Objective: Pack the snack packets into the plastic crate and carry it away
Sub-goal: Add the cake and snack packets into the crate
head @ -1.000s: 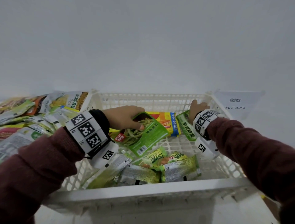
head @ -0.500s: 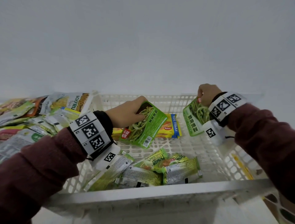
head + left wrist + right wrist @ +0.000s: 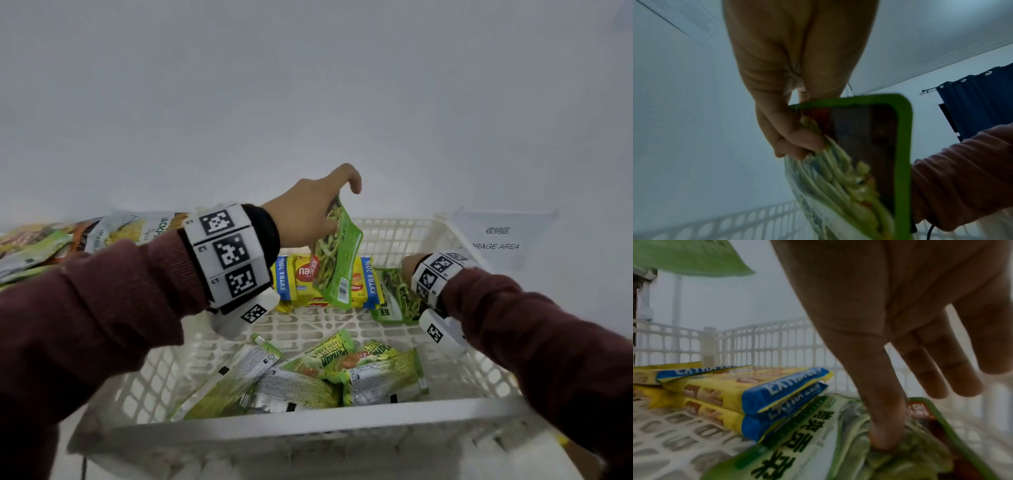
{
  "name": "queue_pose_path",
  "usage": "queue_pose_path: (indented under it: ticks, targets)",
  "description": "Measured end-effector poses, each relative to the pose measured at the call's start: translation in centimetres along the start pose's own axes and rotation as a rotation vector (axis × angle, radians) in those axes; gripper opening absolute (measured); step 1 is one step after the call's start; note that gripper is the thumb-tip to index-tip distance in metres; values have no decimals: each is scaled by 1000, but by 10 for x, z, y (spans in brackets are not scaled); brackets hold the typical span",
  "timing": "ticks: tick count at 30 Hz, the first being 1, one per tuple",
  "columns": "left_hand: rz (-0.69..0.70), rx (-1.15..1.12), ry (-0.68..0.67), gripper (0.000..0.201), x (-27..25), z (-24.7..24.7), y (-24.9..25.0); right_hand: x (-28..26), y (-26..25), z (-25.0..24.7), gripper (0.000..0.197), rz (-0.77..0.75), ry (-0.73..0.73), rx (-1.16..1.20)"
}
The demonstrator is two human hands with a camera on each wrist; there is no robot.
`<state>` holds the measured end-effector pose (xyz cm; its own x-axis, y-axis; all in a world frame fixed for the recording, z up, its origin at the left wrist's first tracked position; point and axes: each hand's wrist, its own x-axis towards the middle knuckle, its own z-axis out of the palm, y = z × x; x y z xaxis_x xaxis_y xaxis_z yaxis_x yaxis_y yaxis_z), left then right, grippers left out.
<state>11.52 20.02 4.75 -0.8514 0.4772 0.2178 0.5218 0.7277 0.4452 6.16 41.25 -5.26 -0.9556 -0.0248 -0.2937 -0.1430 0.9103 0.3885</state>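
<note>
More packets (image 3: pixel 51 240) lie heaped left of the white crate (image 3: pixel 308 435). Over it the left hand (image 3: pixel 308 212) pinches a green bean packet (image 3: pixel 337 260) by its top, hanging above the yellow biscuit packs (image 3: pixel 294 284) at the back. At the right, the right hand (image 3: pixel 409 265) rests straight fingers on a second green packet (image 3: pixel 397 298) lying flat inside, seemingly let go.

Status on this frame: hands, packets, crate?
Left hand pinches green packet above crate. Right hand presses second green packet flat on crate floor beside yellow packets. Nothing blocking.
</note>
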Motion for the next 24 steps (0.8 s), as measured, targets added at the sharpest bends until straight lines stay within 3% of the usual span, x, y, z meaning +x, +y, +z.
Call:
queue_pose_path:
  ticks: [3, 6, 10, 12, 14, 19, 24]
  targets:
    - [-15, 90, 17, 27, 16, 0, 20, -10, 5, -22, 37, -14, -23, 55]
    - [-76, 213, -107, 19, 37, 9, 40, -23, 31, -68, 49, -7, 9, 188]
    - [-110, 343, -204, 38, 65, 37, 64, -56, 79, -103, 52, -6, 130, 213]
    - [-102, 395, -241, 35, 79, 54, 80, -61, 95, -94, 54, 9, 83, 267]
    - [-87, 431, -267, 19, 92, 72, 93, -60, 105, -75, 59, 20, 15, 323]
    - [-88, 490, -318, 21, 121, 119, 106, -54, 108, -33, 75, -16, -44, 350]
    - [-145, 421, -395, 34, 130, 153, 99, -48, 108, -18, 59, -72, -47, 388]
